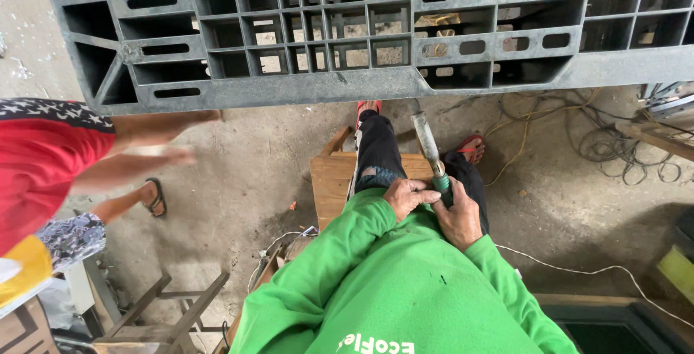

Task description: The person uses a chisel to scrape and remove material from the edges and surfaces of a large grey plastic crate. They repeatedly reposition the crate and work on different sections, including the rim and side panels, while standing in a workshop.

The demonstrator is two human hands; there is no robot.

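Observation:
I sit on a wooden stool (331, 177), wearing a green sweatshirt and dark trousers. My left hand (407, 196) and my right hand (458, 216) meet in my lap around the green base of a long metal tool (428, 148). The tool's grey barrel points up and away, towards the large grey plastic pallet (347, 83) lying on the concrete in front of my feet. My right hand wraps the green grip; my left hand's fingers close over it from the left side.
Another person in a red top (43, 159) stands at the left, arm blurred, foot in a sandal (155, 196). Tangled cables (600, 141) lie at the right. A white cord (593, 271) runs across the floor. A wooden frame (163, 318) stands lower left.

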